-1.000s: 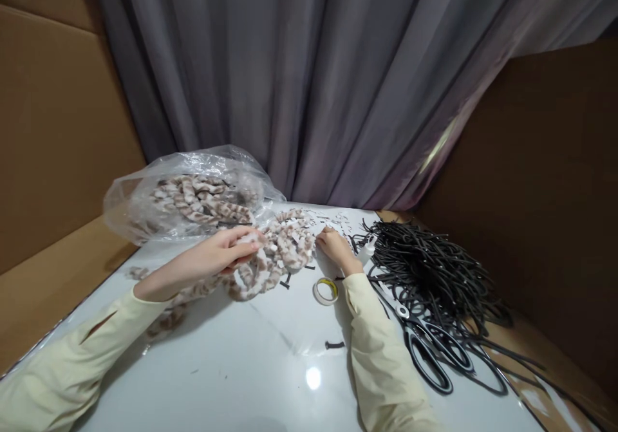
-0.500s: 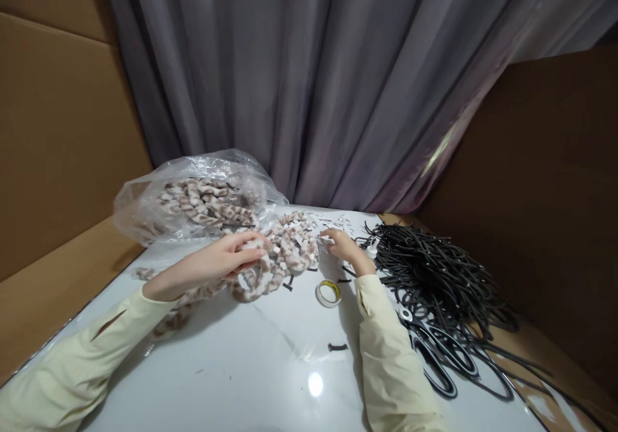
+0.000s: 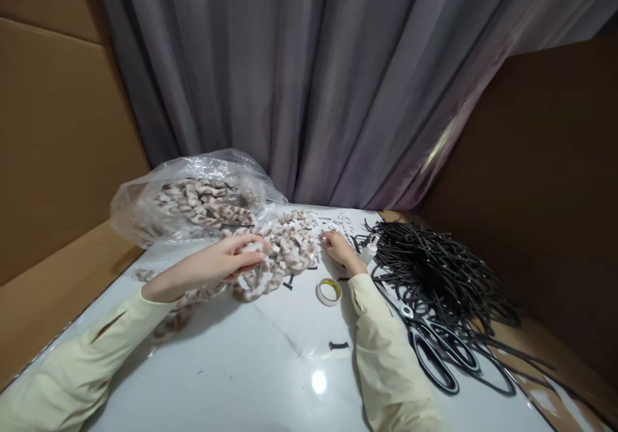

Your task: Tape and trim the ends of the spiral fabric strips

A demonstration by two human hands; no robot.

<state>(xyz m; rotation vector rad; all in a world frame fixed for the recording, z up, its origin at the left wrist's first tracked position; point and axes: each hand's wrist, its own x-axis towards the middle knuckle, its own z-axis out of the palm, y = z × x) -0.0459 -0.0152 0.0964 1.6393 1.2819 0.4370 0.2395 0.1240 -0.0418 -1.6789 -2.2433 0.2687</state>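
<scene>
A short black piece of cord (image 3: 338, 345) lies on the glossy white table (image 3: 232, 367) at lower centre of the frame, roughly crosswise. To its right, the large scissors (image 3: 431, 348) with black-and-grey handles point their blades toward the upper left, beside the tangled heap of black cords (image 3: 434, 264). The roll of pale tape (image 3: 329, 292) lies flat right of centre; its yellow core may carry print (too small to read), and I can make out no other lettering.

Near the centre, the left hand (image 3: 236, 256) grips the fluffy brown-and-white plush strip (image 3: 258, 284), thumb apart from the other fingers, which curve over the pile. The strip is looped and bunched, its overall run slanting from lower left to upper right. The right hand (image 3: 339, 250) is just beside the bunch's right side, fingers bent downward over the table; whether they pinch anything, I cannot tell. A white bottle (image 3: 369, 250) with a narrow tip stands tilted beside that hand.

Farther off, small scraps (image 3: 340, 220) are scattered on the table, and a clear plastic bag (image 3: 145, 206) at centre left holds more plush strips (image 3: 205, 201). Cardboard panels (image 3: 58, 129) flank both sides, and a grey-purple curtain (image 3: 290, 78) hangs behind.
</scene>
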